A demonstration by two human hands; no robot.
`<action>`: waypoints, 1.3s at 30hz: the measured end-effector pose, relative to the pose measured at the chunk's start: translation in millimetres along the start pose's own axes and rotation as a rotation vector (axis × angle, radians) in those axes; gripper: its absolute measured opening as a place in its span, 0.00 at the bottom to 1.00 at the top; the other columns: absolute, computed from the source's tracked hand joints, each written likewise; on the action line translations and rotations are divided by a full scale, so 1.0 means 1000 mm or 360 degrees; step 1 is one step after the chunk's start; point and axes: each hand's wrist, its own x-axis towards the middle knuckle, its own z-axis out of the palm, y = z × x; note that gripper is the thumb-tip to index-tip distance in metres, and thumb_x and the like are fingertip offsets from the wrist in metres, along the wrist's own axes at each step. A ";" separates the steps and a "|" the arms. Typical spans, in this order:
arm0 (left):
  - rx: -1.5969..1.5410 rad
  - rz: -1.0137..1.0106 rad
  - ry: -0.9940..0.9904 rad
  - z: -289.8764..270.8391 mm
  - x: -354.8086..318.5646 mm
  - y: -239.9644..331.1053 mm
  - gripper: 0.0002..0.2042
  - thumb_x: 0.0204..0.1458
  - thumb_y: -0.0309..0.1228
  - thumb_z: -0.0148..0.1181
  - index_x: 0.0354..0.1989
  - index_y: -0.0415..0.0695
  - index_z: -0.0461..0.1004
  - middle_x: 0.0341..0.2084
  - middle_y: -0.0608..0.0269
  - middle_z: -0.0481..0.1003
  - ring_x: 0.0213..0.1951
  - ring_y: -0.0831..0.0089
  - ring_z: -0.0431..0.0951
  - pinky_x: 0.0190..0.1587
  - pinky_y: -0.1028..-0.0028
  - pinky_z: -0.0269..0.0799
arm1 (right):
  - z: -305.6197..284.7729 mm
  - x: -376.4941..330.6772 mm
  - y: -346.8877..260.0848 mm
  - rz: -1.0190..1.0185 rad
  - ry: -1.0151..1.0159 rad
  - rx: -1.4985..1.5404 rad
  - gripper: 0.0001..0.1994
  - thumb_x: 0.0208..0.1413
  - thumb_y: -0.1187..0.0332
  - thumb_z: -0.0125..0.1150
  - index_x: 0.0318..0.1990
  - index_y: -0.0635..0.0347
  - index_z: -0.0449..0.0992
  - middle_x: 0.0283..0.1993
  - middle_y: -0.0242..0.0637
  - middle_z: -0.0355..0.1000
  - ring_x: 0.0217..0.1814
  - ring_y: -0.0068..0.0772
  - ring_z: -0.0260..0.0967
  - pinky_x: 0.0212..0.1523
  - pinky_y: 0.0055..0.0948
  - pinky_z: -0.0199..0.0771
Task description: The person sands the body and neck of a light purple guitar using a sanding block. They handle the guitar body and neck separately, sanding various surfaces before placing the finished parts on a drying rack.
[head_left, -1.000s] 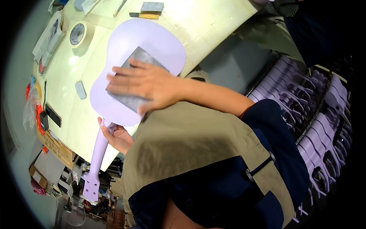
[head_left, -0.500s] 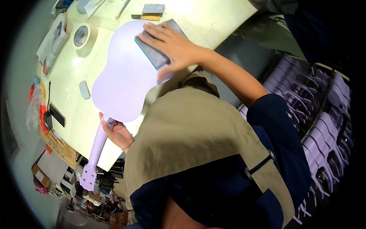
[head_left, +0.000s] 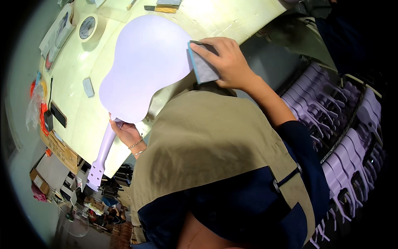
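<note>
A lilac ukulele (head_left: 145, 62) lies with its flat, bare back up over the table's near edge, its neck and pegless headstock pointing toward the lower left. Round the neck, just below the body, are the curled fingers of my left hand (head_left: 127, 133); part of them is hidden under the instrument. My right hand (head_left: 230, 62) grips a grey sanding block (head_left: 204, 66) with a light blue edge. The block stands tilted at the right rim of the ukulele's body, its fingers wrapped over the top; whether it touches the rim I cannot tell.
On the pale table (head_left: 107, 70) are a roll of masking tape (head_left: 91, 28), a small grey pad (head_left: 88, 87), a phone (head_left: 58, 114), a folded newspaper (head_left: 60, 37) and sanding pads (head_left: 167, 6) at the far edge. Racks of lilac ukuleles (head_left: 346, 166) stand to my right.
My right hand has drawn the sanding block off the flat back, rightward and toward me, to the body's rim. The ukulele has shifted slightly up in view, still held by my left hand.
</note>
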 end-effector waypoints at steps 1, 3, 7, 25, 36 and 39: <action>0.0001 0.0012 0.0001 0.001 0.000 0.001 0.29 0.57 0.47 0.52 0.63 0.42 0.60 0.53 0.60 0.68 0.54 0.70 0.69 0.54 0.70 0.68 | 0.002 0.004 -0.006 -0.0016 0.0009 -0.0099 0.40 0.28 0.74 0.63 0.60 0.47 0.67 0.56 0.37 0.65 0.54 0.40 0.62 0.52 0.46 0.57; 0.0019 0.0041 -0.0017 0.005 -0.004 0.003 0.29 0.58 0.47 0.51 0.62 0.42 0.60 0.54 0.59 0.68 0.55 0.69 0.68 0.55 0.69 0.67 | 0.006 0.009 -0.013 0.0018 -0.0082 -0.0185 0.39 0.29 0.73 0.64 0.60 0.47 0.68 0.54 0.37 0.64 0.54 0.39 0.61 0.51 0.40 0.52; 0.0057 0.0077 -0.0059 0.016 -0.016 0.011 0.29 0.58 0.47 0.51 0.62 0.41 0.60 0.54 0.58 0.68 0.56 0.68 0.68 0.56 0.68 0.66 | 0.017 0.015 -0.014 0.0109 -0.0140 -0.0207 0.38 0.29 0.75 0.64 0.58 0.48 0.69 0.51 0.38 0.63 0.54 0.39 0.59 0.49 0.39 0.50; 0.0118 0.0226 -0.0080 0.049 -0.030 0.025 0.29 0.58 0.44 0.51 0.62 0.38 0.59 0.53 0.51 0.67 0.54 0.64 0.69 0.56 0.66 0.67 | 0.014 0.035 -0.015 0.0064 -0.0067 -0.0330 0.27 0.36 0.75 0.60 0.51 0.51 0.75 0.42 0.34 0.65 0.48 0.36 0.60 0.46 0.38 0.52; 0.0001 -0.0030 -0.0044 -0.002 0.000 -0.009 0.30 0.57 0.47 0.52 0.63 0.41 0.59 0.52 0.60 0.69 0.51 0.71 0.71 0.49 0.73 0.71 | 0.013 0.059 0.076 0.0346 0.0384 -0.0703 0.29 0.38 0.70 0.66 0.55 0.42 0.73 0.48 0.37 0.64 0.52 0.40 0.59 0.49 0.42 0.50; -0.0027 -0.0102 0.0004 -0.008 0.004 -0.019 0.28 0.58 0.47 0.51 0.63 0.44 0.60 0.51 0.61 0.69 0.50 0.73 0.71 0.46 0.75 0.73 | 0.025 0.061 0.090 0.0436 0.0391 -0.0754 0.32 0.39 0.68 0.67 0.58 0.43 0.70 0.53 0.41 0.62 0.56 0.43 0.55 0.52 0.44 0.48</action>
